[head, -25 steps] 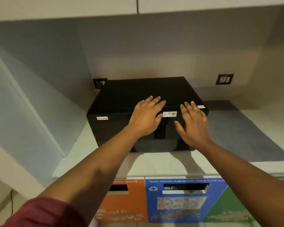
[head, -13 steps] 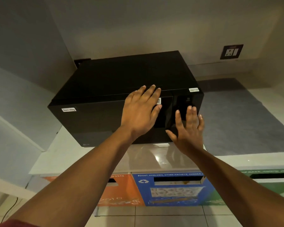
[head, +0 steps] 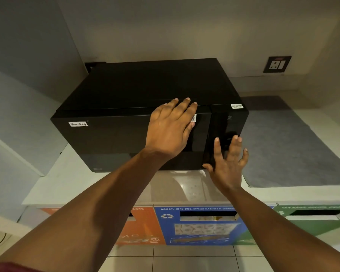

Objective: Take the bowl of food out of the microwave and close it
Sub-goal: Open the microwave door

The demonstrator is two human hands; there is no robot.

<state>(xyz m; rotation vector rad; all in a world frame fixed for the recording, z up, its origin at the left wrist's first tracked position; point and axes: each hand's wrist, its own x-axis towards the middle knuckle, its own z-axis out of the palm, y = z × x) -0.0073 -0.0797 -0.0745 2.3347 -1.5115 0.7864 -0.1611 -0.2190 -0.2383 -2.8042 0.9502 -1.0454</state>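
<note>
Bracing the black microwave (head: 137, 122) on the counter (head: 82, 185), the left hand (head: 170, 130) lies flat, fingers together, steadying it, I'd guess, while the right hand (head: 227, 161), fingers spread, reaches its controls. Door shut; bowl unseen.

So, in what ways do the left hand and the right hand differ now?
The left hand lies flat on the microwave door, near its top edge; the right hand is lower, at the control panel side. The left hand's fingers are close together; the right hand's are spread. Both are open and hold nothing.
</note>
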